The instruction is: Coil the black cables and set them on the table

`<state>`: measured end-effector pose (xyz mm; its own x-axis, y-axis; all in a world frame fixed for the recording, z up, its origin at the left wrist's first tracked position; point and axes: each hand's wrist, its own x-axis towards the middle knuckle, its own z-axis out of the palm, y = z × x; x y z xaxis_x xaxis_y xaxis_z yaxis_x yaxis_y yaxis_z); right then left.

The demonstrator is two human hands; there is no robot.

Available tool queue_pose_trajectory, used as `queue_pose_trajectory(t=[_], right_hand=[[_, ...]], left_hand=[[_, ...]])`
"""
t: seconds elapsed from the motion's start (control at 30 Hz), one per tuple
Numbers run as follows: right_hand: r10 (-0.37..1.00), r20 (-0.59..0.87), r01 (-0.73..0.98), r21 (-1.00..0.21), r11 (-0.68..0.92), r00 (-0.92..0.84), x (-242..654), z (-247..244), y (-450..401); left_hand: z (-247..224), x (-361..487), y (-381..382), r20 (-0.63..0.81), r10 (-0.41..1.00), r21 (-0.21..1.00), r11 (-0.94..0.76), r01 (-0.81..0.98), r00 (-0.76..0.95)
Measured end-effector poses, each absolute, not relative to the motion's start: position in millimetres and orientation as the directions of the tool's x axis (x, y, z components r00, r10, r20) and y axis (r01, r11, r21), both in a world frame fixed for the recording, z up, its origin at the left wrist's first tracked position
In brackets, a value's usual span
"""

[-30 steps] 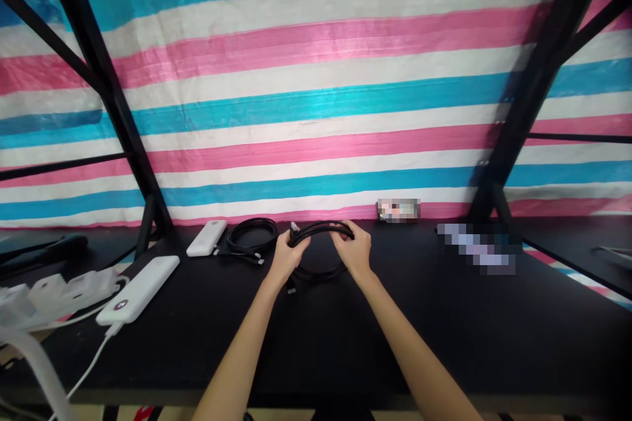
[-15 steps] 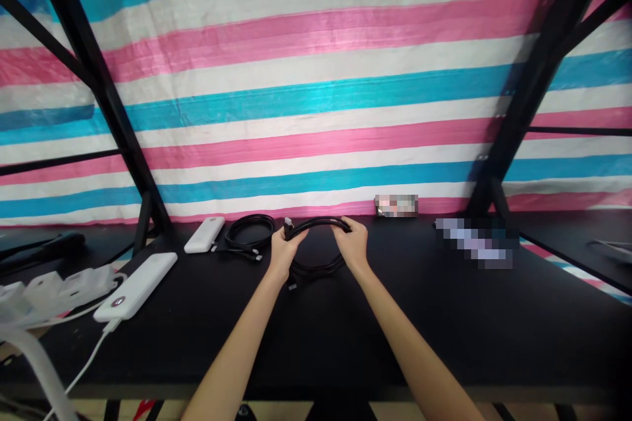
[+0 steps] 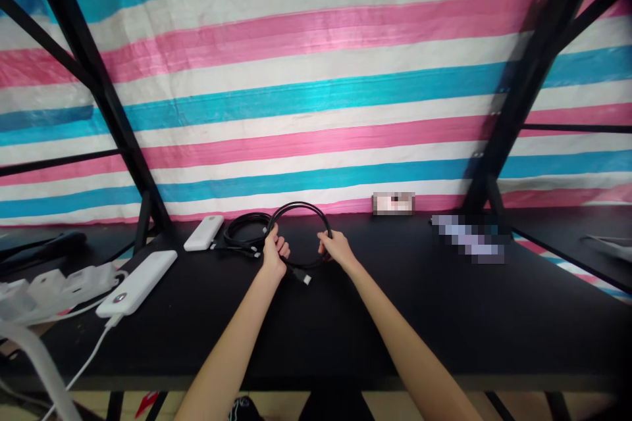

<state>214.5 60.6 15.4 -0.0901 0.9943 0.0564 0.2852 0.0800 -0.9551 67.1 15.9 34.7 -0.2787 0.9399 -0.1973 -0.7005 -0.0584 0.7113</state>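
Observation:
A black cable (image 3: 299,204) is looped into a ring between my two hands, above the black table. My left hand (image 3: 274,251) is closed around the ring's left side. On the right side of the loop, my right hand (image 3: 336,247) pinches the cable between thumb and fingers. One plug (image 3: 306,279) with a pale metal tip sticks out below, to the right of my left hand. Just left of my left hand a second coiled black cable (image 3: 241,218) lies on the table, its light-tipped plugs toward the front.
Two white power banks lie at left, a small one (image 3: 203,233) behind a larger one (image 3: 137,283) with a white cord. White plugs in a power strip (image 3: 64,289) fill the left edge. A blurred box (image 3: 394,204) stands at the back; a blurred item (image 3: 469,237) lies right.
The cable loop has become rounder and stands higher between my hands. My right hand has moved left and slightly down, my left hand slightly left. The plug now shows in front.

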Motion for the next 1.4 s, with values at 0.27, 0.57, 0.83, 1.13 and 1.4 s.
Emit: queue_pose_trajectory(t=[0.27, 0.57, 0.83, 1.13, 1.4], right_hand=[[0.999, 0.002, 0.568, -0.823, 0.021, -0.034, 228.5, 10.7, 62.8], [1.000, -0.014, 0.614, -0.789, -0.015, 0.007, 238.4, 11.6, 69.7], [0.997, -0.059, 0.487, -0.870, -0.080, 0.057, 244.1, 5.3, 77.2], [0.991, -0.042, 0.433, -0.896, -0.095, 0.130, 244.1, 2.4, 80.6], [0.980, 0.033, 0.501, -0.863, -0.070, 0.194, 244.1, 0.9, 81.4]], left_hand=[[28.5, 69.1, 19.6, -0.282, 0.929, 0.885, 0.157, -0.438, -0.239], [17.5, 64.4, 21.8, -0.185, 0.950, 0.982, 0.186, -0.023, -0.252], [14.8, 63.3, 22.3, -0.293, 0.954, 0.952, 0.297, 0.071, -0.060], [14.5, 64.6, 25.5, -0.269, 0.963, 0.962, 0.268, -0.059, -0.022], [12.4, 66.4, 25.3, -0.169, 0.982, 0.986, 0.168, -0.012, -0.089]])
